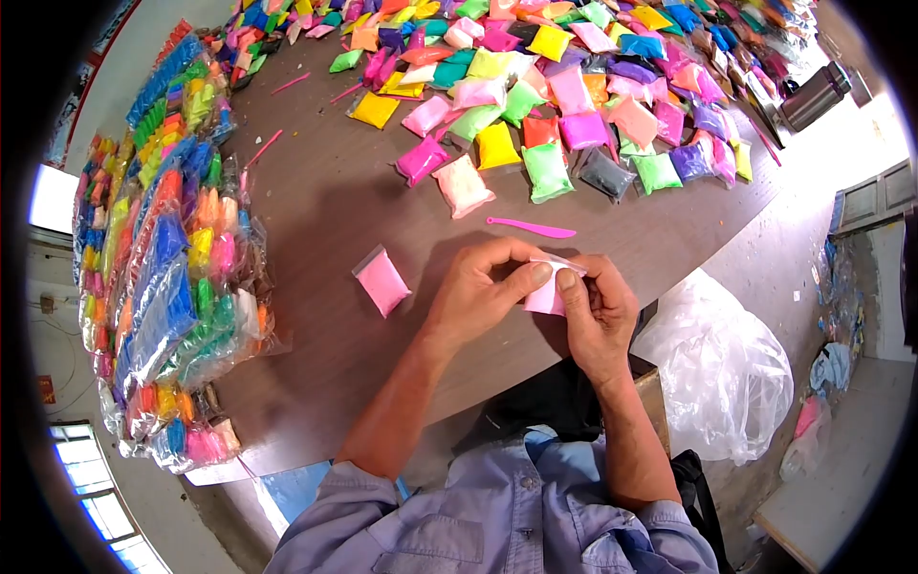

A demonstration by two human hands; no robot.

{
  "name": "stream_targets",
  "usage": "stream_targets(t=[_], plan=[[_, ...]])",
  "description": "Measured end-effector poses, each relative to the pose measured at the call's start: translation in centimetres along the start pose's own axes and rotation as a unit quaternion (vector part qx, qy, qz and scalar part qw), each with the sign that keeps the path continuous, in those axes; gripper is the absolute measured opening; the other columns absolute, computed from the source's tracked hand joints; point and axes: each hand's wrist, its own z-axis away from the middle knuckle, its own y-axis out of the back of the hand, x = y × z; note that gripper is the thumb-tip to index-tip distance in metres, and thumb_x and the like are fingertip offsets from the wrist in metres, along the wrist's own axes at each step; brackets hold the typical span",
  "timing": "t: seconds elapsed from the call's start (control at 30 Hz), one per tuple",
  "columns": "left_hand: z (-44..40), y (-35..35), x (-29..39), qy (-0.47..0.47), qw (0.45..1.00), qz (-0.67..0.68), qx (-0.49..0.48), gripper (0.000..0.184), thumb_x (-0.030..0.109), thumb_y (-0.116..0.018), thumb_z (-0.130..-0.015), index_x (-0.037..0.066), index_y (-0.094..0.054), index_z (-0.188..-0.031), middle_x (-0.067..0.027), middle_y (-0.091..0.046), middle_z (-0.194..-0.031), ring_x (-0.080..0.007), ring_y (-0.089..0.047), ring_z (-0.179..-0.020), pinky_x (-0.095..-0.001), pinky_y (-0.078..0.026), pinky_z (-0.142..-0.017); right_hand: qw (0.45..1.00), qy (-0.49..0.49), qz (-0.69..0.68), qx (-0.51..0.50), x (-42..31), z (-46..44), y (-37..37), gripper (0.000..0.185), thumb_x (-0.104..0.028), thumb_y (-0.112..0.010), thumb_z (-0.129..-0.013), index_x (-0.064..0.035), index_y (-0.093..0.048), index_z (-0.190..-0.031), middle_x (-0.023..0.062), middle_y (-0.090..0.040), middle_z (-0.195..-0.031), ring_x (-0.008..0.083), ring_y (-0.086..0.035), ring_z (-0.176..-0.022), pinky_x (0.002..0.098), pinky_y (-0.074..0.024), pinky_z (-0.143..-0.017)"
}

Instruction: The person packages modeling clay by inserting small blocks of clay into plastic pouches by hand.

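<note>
Between my two hands I hold a small light pink packet (pixel 545 298) just above the table's near edge. My left hand (pixel 486 287) pinches its left upper part between thumb and fingers. On the other side my right hand (pixel 601 311) grips it, thumb pressed on its face. Much of the packet's outline is hidden by my fingers. Left of my hands lies another pink packet (pixel 383 281) in a clear bag. A pink plastic knife (pixel 532 228) rests just beyond my fingers, with a peach packet (pixel 463 186) behind it.
Many coloured packets (pixel 497 145) cover the far side of the brown table (pixel 316 335). Bundled bags of packets (pixel 177 277) are stacked along the left edge. A metal flask (pixel 815 96) is at the far right. A large clear plastic bag (pixel 722 373) stands beside the table.
</note>
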Motion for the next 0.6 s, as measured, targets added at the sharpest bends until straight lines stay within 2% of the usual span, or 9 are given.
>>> stream_targets(t=[0.13,0.4,0.53,0.6], plan=[[0.07,0.27,-0.28,-0.012,0.999,-0.038,0.001,0.015,0.014,-0.073,-0.096,0.000,-0.072,-0.102,0.0009,-0.070,-0.087,-0.0044,-0.060,-0.078,-0.0230,-0.050,-0.069,1.000,0.004,0.000,-0.003,-0.13,0.00,-0.26,0.010,-0.007,-0.067,-0.097,0.0021,-0.068,-0.102,0.0048,-0.064,-0.086,0.0097,-0.056,-0.074,0.0246,-0.0449,-0.066],[0.08,-0.45,0.21,0.011,1.000,-0.002,-0.003,0.016,0.013,-0.072,-0.097,-0.002,-0.070,-0.103,-0.0018,-0.071,-0.090,-0.0057,-0.062,-0.081,-0.0233,-0.051,-0.072,0.999,0.026,0.032,0.010,-0.14,-0.15,0.09,0.006,-0.005,-0.068,-0.095,0.0004,-0.068,-0.096,0.0051,-0.065,-0.085,0.0101,-0.059,-0.073,0.0259,-0.0452,-0.064],[0.14,0.19,-0.22,0.013,0.999,-0.042,-0.019,0.017,0.014,-0.072,-0.098,-0.002,-0.070,-0.102,-0.0021,-0.071,-0.091,-0.0059,-0.063,-0.081,-0.0238,-0.052,-0.073,0.999,0.044,0.014,0.005,0.15,-0.19,-0.18,0.007,-0.007,-0.070,-0.094,-0.0003,-0.069,-0.096,0.0077,-0.067,-0.086,0.0151,-0.061,-0.073,0.0283,-0.0473,-0.066],[0.17,-0.03,-0.47,0.001,1.000,-0.023,-0.002,0.014,0.012,-0.072,-0.097,-0.001,-0.071,-0.101,-0.0004,-0.071,-0.088,-0.0047,-0.061,-0.079,-0.0230,-0.051,-0.070,0.997,0.055,0.056,0.003,-0.12,-0.28,-0.30,0.009,-0.008,-0.070,-0.094,-0.0001,-0.069,-0.098,0.0096,-0.067,-0.087,0.0189,-0.063,-0.074,0.0305,-0.0492,-0.068]])
